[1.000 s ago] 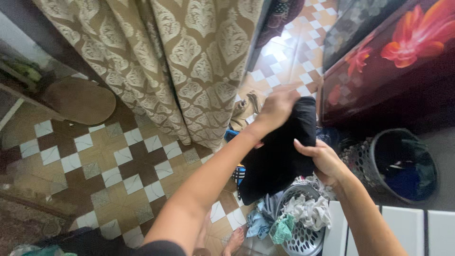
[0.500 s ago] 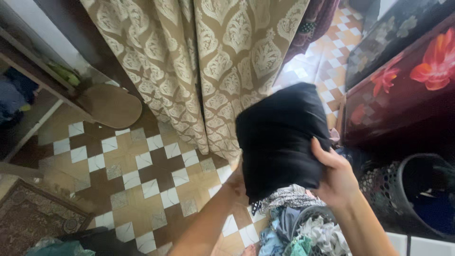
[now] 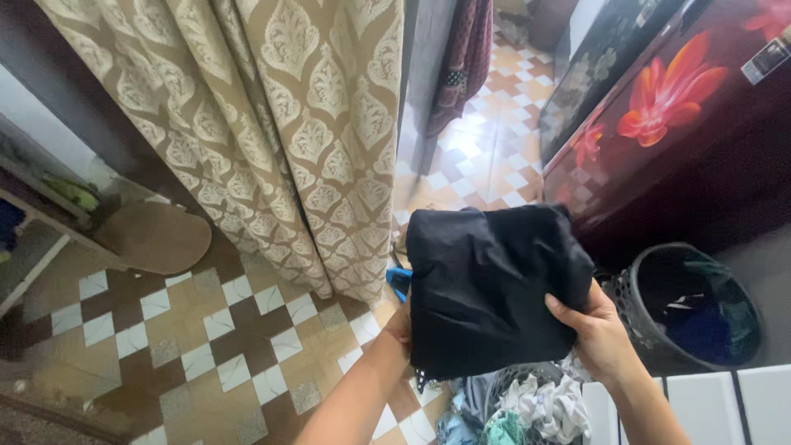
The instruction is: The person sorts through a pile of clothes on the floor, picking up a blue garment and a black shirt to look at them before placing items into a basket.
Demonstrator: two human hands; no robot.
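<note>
Open tiled floor (image 3: 206, 330) lies to my left; the curtain (image 3: 280, 124) hangs ahead, bin (image 3: 659, 280) and cabinet (image 3: 659, 140) crowd my right.

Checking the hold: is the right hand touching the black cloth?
Touching. The head view shows the right hand with its fingers curled over the black cloth's lower right edge.

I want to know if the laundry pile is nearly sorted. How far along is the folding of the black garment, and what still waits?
Done: the black garment is already gathered into a compact folded bundle. In hand: the left hand supports it from behind, mostly hidden, while the right hand grips its lower right edge. Left: crumpled clothes fill the pale basket below, unfolded, and more cloth lies in the dark round basket.
</note>
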